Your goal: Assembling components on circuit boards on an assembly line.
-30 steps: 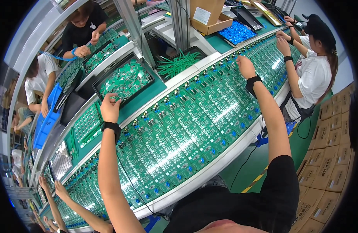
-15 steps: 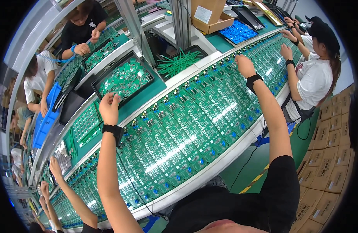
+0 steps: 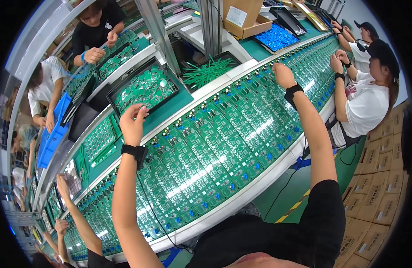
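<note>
tray [image 3: 168,99] just beyond my left hand [image 3: 132,124], boards [image 3: 215,149] below my right hand [image 3: 284,76]; fingers curled, i can't tell if gripping; a light touch suits the boards.

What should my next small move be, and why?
Perhaps bring the left hand toward the right hand: the left's fingertips are close together by the black tray, though whether they hold anything is unclear, and the right hand is over the circuit boards.

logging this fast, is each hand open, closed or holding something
Left hand: fingers curled near the black tray; can't tell if holding anything.
Right hand: fingers curled over the circuit boards; can't tell if holding anything.
</note>
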### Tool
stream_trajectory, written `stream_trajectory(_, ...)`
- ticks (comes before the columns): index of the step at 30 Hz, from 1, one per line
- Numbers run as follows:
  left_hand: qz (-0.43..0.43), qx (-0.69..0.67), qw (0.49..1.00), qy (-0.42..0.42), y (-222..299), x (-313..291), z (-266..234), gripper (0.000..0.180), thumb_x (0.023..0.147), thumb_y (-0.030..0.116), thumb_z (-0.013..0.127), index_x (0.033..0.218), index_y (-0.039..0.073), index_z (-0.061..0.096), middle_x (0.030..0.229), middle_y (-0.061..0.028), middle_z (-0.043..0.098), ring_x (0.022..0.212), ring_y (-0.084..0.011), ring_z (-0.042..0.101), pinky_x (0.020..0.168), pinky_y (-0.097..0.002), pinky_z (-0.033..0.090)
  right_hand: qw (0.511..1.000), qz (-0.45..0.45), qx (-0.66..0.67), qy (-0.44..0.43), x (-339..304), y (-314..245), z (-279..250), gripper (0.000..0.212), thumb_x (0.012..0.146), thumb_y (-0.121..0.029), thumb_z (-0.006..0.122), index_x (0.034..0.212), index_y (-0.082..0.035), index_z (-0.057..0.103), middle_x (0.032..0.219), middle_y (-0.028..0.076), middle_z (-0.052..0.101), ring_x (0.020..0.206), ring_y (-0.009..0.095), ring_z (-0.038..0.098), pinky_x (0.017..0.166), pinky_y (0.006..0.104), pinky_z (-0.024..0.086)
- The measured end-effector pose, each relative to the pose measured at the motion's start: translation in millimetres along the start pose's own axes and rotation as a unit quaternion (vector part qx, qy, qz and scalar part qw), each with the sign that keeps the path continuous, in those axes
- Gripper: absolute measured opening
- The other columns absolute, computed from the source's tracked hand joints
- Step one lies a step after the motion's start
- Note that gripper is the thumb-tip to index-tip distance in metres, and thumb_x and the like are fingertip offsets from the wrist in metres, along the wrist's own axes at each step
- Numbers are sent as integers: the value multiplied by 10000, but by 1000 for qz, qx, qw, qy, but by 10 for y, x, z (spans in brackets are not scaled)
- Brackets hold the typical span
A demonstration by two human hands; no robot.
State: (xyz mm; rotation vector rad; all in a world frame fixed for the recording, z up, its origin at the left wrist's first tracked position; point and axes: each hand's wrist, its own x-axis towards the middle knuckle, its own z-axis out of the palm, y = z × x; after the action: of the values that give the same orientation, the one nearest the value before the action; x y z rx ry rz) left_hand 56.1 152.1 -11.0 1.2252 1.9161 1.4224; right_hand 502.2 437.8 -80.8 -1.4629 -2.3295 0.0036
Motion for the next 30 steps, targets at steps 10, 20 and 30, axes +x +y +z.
stream_trajectory(10,33,36,999,7,-47,-63,99,155,818,132,608,916,12,624,798,-32,615,695,-94,589,564,-209,461,999,-29,-26,-21,8,-41,-36,74,737,-38,503,797,-45,544,796,182,557,750,369,553,648,465,427)
stream_trajectory(20,64,11,995,-80,228,-245,302,198,815,78,578,1000,35,633,838,-26,610,703,-69,555,600,-206,467,997,-49,-66,-1,101,-50,77,39,733,-54,512,766,-37,525,741,185,574,723,382,560,613,474,434)
stream_trajectory(30,64,-45,994,-74,440,-478,428,197,787,55,581,973,74,642,797,-32,559,711,-93,532,622,-221,459,994,-18,-105,-22,189,22,182,45,728,-86,513,706,-50,528,707,180,580,706,379,563,609,478,436)
